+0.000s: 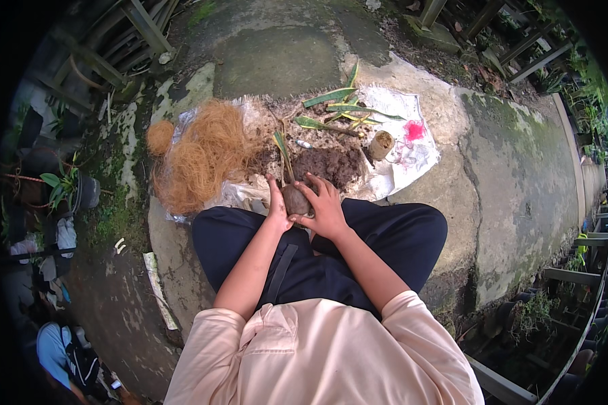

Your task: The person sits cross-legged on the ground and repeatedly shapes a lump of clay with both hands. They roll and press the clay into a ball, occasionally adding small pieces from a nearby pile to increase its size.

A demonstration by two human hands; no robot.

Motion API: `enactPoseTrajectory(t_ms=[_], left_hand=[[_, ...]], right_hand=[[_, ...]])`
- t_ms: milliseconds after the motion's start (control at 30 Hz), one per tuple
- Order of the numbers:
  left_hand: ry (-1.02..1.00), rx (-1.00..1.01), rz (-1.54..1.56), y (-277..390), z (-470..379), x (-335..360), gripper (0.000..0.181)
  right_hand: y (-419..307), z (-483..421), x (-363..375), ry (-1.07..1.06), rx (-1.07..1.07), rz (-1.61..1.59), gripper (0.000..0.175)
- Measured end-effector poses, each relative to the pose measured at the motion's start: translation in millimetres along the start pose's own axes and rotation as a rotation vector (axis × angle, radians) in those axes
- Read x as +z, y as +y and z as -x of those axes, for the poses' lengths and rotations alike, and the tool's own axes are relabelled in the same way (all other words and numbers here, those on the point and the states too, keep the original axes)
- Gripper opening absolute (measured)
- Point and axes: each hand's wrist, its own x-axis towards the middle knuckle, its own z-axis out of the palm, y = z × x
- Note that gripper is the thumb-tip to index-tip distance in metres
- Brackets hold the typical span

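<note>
Between my two palms sits a dark brown ball of soil (297, 201), just in front of my lap. My left hand (277, 206) presses its left side with the fingers pointing forward. From the right, my right hand (325, 208) cups it with spread, bent fingers. A slim variegated snake plant leaf (281, 147) rises from the ball's far side; its base is partly hidden by my fingers. Right beyond my hands lies a heap of dark moist soil (329, 164) on a white woven sack (372, 185).
Coconut fibre (207, 152) is heaped at left, beside a small fibre ball (160, 137). Cut snake plant leaves (334, 96), a small tube (303, 144), a cylindrical roll (381, 145) and pink string (414, 130) lie on the sack. A person (53, 349) is at lower left.
</note>
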Motion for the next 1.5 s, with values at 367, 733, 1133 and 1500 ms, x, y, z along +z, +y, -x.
enactPoseTrajectory(t_ms=[367,733,1133,1500], left_hand=[[0.035,0.017,-0.005,-3,2,3,0.103],[0.105,0.054,-0.007,-9,-7,-6,0.095],[0.03,-0.001,-0.079,-2,3,0,0.104],[0.049,-0.033,0.009,-8,-13,-14,0.1]], right_hand=[[-3,3,-2,-0.031,0.07,-0.025,0.082],[-5,3,2,-0.038,0.075,-0.053,0.086],[0,2,7,-0.051,0.078,-0.074,0.087],[5,1,17,0.017,0.005,-0.101,0.091]])
